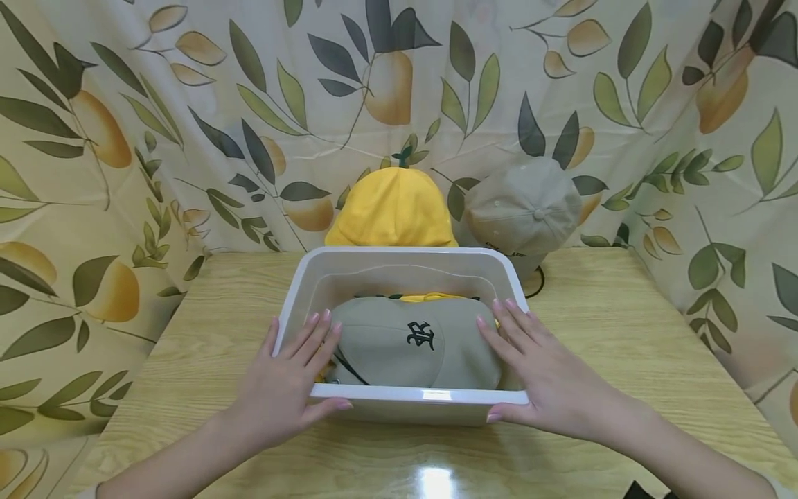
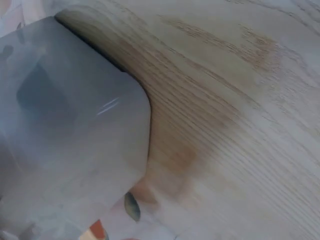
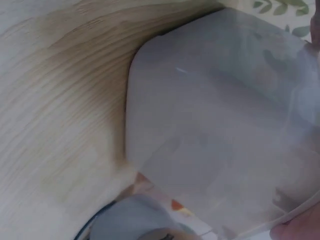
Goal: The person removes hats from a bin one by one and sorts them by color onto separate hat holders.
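A white plastic bin (image 1: 411, 252) stands on the wooden table, holding a grey-green cap (image 1: 386, 339) with black lettering. Some yellow fabric (image 1: 430, 297) shows behind that cap. My left hand (image 1: 280, 384) rests on the bin's front left corner, fingers straight over the rim and thumb along the front wall. At the front right corner my right hand (image 1: 551, 367) lies the same way, its fingertips by the cap's right side. Smooth outer walls of the bin fill much of the left wrist view (image 2: 75, 110) and the right wrist view (image 3: 200, 110).
Behind the bin sits a yellow hat (image 1: 393, 208) with a green stem on top. To its right a light grey cap (image 1: 526, 204) stands raised, a dark cord beside it. Patterned curtains (image 1: 249, 201) with leaves and fruit enclose the table (image 1: 623, 333) at back and sides.
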Demonstrator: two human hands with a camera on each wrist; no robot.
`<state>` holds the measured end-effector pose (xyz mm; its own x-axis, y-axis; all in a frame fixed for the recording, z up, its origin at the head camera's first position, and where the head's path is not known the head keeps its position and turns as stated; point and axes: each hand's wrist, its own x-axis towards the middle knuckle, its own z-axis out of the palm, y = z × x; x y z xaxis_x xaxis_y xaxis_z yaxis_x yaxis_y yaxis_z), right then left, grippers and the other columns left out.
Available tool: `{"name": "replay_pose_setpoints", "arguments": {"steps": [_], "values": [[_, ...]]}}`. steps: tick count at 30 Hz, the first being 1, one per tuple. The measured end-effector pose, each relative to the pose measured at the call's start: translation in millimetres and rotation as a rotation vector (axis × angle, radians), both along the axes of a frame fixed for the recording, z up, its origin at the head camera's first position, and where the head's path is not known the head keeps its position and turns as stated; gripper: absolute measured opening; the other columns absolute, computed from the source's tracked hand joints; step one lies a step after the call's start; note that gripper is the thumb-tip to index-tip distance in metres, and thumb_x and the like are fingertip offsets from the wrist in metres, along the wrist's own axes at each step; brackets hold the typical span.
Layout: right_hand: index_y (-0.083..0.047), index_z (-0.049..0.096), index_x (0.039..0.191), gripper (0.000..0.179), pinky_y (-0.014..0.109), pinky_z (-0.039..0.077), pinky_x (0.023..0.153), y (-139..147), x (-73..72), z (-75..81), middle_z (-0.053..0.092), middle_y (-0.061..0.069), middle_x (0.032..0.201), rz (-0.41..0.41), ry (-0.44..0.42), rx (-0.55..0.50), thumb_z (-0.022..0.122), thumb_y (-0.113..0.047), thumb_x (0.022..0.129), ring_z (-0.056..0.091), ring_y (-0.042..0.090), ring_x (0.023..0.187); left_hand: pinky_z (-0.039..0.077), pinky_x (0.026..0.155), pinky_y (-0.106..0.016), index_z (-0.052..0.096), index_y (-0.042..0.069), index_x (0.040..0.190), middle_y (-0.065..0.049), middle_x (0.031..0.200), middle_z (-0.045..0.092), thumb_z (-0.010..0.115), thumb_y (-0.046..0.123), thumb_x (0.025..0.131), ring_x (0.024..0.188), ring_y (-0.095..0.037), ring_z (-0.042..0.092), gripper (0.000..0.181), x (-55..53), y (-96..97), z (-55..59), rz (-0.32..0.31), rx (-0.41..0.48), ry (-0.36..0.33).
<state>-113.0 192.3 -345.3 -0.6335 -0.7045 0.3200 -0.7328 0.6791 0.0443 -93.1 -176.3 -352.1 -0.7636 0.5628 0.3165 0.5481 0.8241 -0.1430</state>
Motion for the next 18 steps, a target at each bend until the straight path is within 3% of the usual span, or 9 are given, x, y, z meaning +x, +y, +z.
{"name": "replay_pose_setpoints", "arguments": {"steps": [5,10,18], "values": [[-0.008,0.016,0.152,0.105,0.024,-0.007,0.115,10.0,-1.7,0.1,0.014,0.023,0.155,0.01,-0.002,-0.016,0.055,-0.071,0.077,-0.002,0.024,0.146,0.026,0.103,-0.066,0.04,0.006,0.143,-0.015,0.149,0.037,0.017,0.074,0.088,0.137,-0.027,0.036,0.091,-1.9,8.9,-1.6,-0.014,0.0,0.036],[-0.006,0.017,0.151,0.109,0.025,-0.007,0.115,19.6,-1.5,0.8,0.009,0.019,0.157,0.016,-0.007,-0.011,0.065,-0.064,0.073,-0.001,0.025,0.146,0.025,0.103,-0.066,0.039,0.007,0.144,-0.015,0.15,0.035,0.017,0.075,0.088,0.138,-0.027,0.034,0.091,-3.2,18.3,-1.0,-0.016,0.002,0.015],[-0.006,0.02,0.151,0.108,0.021,-0.007,0.114,38.5,-1.0,3.3,0.008,0.017,0.158,0.006,-0.047,-0.026,0.068,-0.062,0.072,0.005,0.03,0.146,0.025,0.102,-0.068,0.039,0.007,0.144,-0.016,0.149,0.037,0.016,0.074,0.088,0.137,-0.028,0.036,0.091,-3.2,36.3,0.2,-0.035,-0.015,0.023]]}}
